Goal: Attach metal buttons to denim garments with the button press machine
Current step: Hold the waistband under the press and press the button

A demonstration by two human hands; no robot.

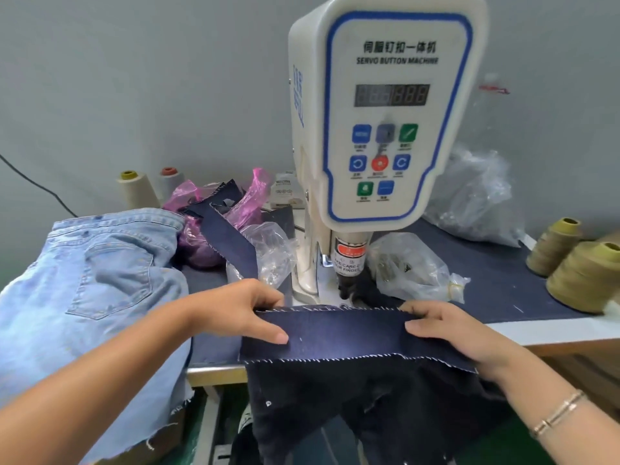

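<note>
**Dark denim held taut below the press**

A dark denim strip [339, 333] stretches across the lower centre of the frame, over the table's [550, 330] front edge, its far edge just below the press head [349, 273] of the button machine [385, 109]. The left hand [241, 310] grips the strip's left end, thumb on top and fingers curled over the far edge. The right hand [449, 330] grips the right end the same way, thumb flat on the cloth; a bracelet [557, 414] sits on that wrist. The strip lies between the two hands, touching both. More dark fabric hangs off the table below it.

At left, light jeans [94, 273] lie draped over the table edge, just beside the left forearm. Behind the hands are clear bags [406, 266] holding small metal parts, either side of the machine's column. A pink bag [208, 226] with dark denim scraps sits left of centre. Pale thread cones [137, 189] stand at upper left; olive cones [583, 276] at far right.
</note>
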